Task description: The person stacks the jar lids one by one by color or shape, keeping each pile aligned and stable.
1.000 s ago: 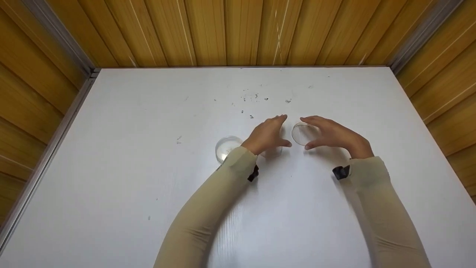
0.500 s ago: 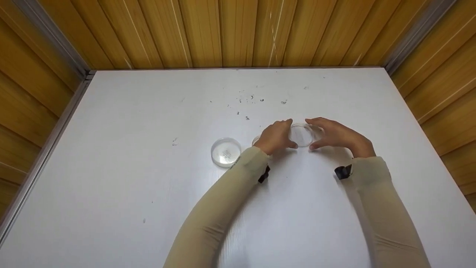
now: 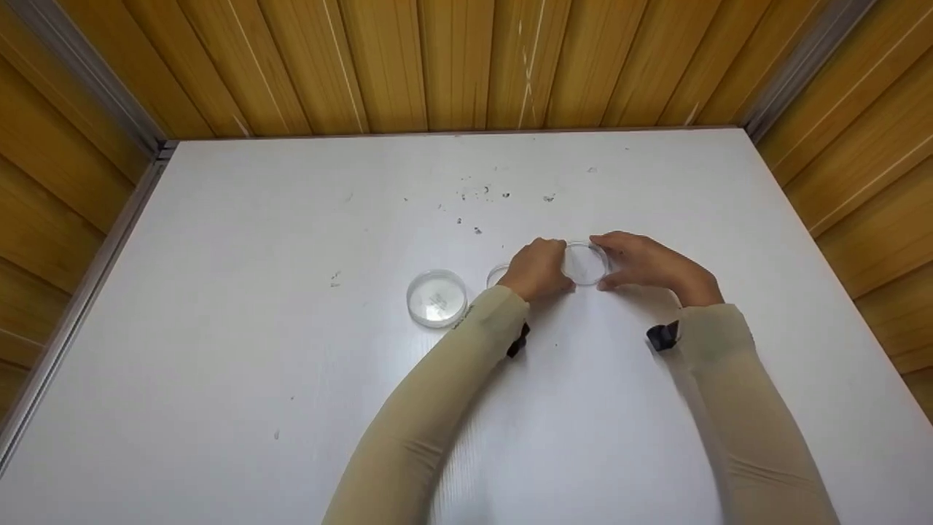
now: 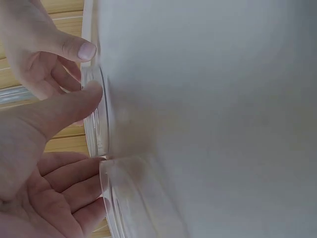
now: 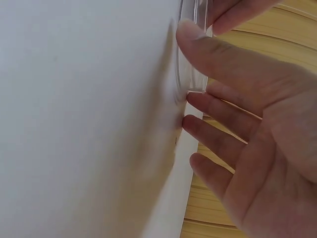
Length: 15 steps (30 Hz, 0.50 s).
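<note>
Both hands are at one round, clear petri dish (image 3: pixel 585 264) standing low on the white table. My left hand (image 3: pixel 538 268) holds its left side, the thumb lying across the rim in the left wrist view. From the right, my right hand (image 3: pixel 649 268) curves its thumb and fingers round the opposite side. In the right wrist view that thumb (image 5: pixel 218 52) overlaps the dish wall and the fingertips sit right at its edge. A second clear dish (image 3: pixel 497 275) is mostly hidden behind the left hand; a third dish (image 3: pixel 437 299) sits farther left, beside the left sleeve.
The white table (image 3: pixel 219 292) carries small dark specks and scuffs toward the back. Yellow wood-look panels (image 3: pixel 452 65) enclose the back and sides, with metal rails at the corners. Black wrist straps (image 3: pixel 663 337) stick out by the cuffs.
My left hand has moved right, off the second dish, and taken hold of the dish at the right hand. My right hand has drawn back slightly to the right. The view has drifted a little.
</note>
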Each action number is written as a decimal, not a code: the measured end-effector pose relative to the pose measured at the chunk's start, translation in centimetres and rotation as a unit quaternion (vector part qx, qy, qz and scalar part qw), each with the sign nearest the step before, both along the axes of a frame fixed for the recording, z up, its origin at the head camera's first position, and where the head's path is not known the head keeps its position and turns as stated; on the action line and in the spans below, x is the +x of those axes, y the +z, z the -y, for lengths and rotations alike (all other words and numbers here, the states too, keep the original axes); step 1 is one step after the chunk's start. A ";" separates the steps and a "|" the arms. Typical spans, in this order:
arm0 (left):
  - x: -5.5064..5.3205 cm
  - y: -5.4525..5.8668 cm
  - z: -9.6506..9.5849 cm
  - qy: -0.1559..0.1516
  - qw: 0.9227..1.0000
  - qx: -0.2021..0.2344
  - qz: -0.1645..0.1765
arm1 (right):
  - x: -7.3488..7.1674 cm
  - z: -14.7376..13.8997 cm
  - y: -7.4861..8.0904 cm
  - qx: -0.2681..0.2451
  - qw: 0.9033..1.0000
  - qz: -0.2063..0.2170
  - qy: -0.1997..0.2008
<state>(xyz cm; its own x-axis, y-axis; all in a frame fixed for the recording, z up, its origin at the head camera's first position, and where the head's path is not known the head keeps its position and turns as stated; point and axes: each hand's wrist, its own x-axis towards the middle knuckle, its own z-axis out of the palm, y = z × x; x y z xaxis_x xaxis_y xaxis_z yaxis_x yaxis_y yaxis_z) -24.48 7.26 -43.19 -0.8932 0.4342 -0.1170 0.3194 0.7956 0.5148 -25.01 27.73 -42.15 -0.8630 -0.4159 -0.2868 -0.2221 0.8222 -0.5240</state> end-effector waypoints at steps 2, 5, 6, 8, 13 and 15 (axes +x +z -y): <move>-0.1 -0.1 0.0 0.004 1.000 -0.001 -0.007 | 0.0 0.1 0.0 0.005 1.000 -0.001 0.000; -0.2 -0.1 0.0 0.007 1.000 0.000 -0.015 | -0.1 0.2 -0.1 0.007 1.000 -0.002 -0.003; -0.2 -0.2 0.0 0.008 1.000 -0.001 -0.016 | -0.1 0.2 -0.1 0.008 1.000 -0.003 -0.002; -0.2 -0.2 0.1 0.010 1.000 0.001 -0.017 | -0.2 0.2 -0.2 0.006 1.000 -0.004 -0.002; -0.1 -0.1 0.3 0.014 1.000 0.013 -0.010 | -0.1 0.3 -0.3 -0.009 1.000 0.004 -0.006; 0.0 0.0 0.5 0.016 1.000 0.018 -0.006 | -0.1 0.4 -0.1 -0.014 1.000 0.007 -0.010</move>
